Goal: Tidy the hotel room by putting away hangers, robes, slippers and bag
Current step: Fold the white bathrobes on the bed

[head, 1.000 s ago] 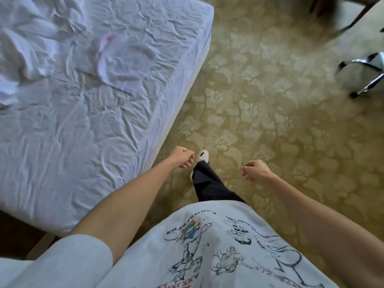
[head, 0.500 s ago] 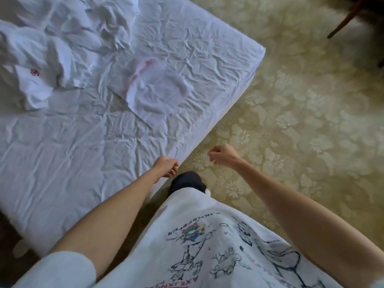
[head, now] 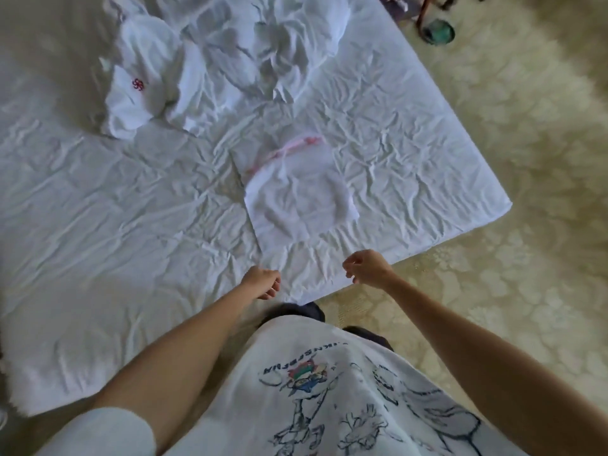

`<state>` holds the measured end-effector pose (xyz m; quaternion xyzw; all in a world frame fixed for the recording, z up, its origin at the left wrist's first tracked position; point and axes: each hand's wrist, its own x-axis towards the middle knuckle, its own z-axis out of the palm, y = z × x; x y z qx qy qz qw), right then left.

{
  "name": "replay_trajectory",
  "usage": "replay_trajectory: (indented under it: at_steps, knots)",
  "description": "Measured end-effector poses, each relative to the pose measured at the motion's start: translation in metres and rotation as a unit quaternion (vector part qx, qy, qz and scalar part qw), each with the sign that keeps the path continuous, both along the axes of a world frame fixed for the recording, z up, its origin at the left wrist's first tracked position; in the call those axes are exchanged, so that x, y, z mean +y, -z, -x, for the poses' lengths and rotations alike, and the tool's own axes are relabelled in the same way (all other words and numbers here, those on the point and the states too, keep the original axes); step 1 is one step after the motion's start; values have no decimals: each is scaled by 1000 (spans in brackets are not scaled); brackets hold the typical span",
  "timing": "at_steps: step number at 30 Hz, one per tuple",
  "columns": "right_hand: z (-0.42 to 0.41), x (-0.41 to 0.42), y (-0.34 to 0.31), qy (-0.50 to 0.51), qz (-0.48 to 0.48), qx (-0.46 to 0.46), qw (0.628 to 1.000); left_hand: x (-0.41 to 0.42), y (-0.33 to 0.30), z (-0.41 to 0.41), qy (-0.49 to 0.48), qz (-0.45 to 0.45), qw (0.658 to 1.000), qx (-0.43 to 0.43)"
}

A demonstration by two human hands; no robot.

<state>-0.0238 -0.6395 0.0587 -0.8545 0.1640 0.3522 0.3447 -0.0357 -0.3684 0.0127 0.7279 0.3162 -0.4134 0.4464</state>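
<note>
A flat white bag point(head: 296, 195) with a pink drawstring lies on the bed point(head: 98, 225), just beyond both hands. Farther back, a crumpled white robe point(head: 144, 83) with a red emblem sits beside a second rumpled white heap point(head: 273, 51). My left hand point(head: 263, 282) hovers over the bed's near edge, fingers loosely curled, holding nothing. My right hand point(head: 367, 267) hangs over the bed's edge to the right of it, fingers curled downward and also holding nothing. Both hands are a short way from the bag's near edge.
Patterned beige carpet point(head: 493, 258) lies right of the bed. A round green object point(head: 439, 31) and red-brown furniture legs stand on the floor past the bed's far right side. My dark trouser legs press against the bed's near edge.
I have turned toward the bed and stepped up to it. Both hands now sit over its near edge, close to the bag, still holding nothing.
</note>
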Motion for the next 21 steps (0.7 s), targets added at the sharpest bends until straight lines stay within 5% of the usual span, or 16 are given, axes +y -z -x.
replay_trajectory:
  at_steps: [8,21]
  knots:
    - [-126,-62,16,-37,27,38,998,-40,-15,-104,-21,-5,999,-37]
    - [-350,-41,63,-104,-47,-14,993,-18,32,-246,-211,-91,969,-87]
